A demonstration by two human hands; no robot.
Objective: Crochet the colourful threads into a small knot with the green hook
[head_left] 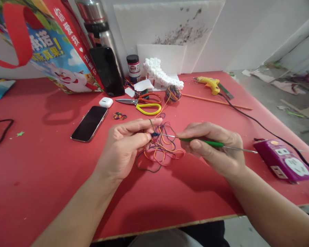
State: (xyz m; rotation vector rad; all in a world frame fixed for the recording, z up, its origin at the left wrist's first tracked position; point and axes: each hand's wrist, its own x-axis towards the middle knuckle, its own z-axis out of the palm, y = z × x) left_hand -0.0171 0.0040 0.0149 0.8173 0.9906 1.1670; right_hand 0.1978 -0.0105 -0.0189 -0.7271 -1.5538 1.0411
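My left hand (128, 140) pinches a small dark crochet piece (155, 134) between thumb and fingers, with a strand of yarn running over the index finger. In my right hand (213, 144) is a crochet hook (213, 143) with a green grip and metal ends. Its left tip meets the small piece; I cannot tell whether it passes through a loop. Loose multicoloured yarn (164, 154) lies in tangled loops on the red table beneath and between the hands. Behind it sits the yarn ball (173, 93), from which an orange strand leads toward the loops.
Scissors (144, 103), a phone (90, 123), an earbud case (106, 102) and a small coloured yarn piece (119, 116) lie beyond my left hand. Toward the right are a yellow glue gun (208, 84), an orange stick (216, 101) and a purple power socket (284, 161) with a black cord.
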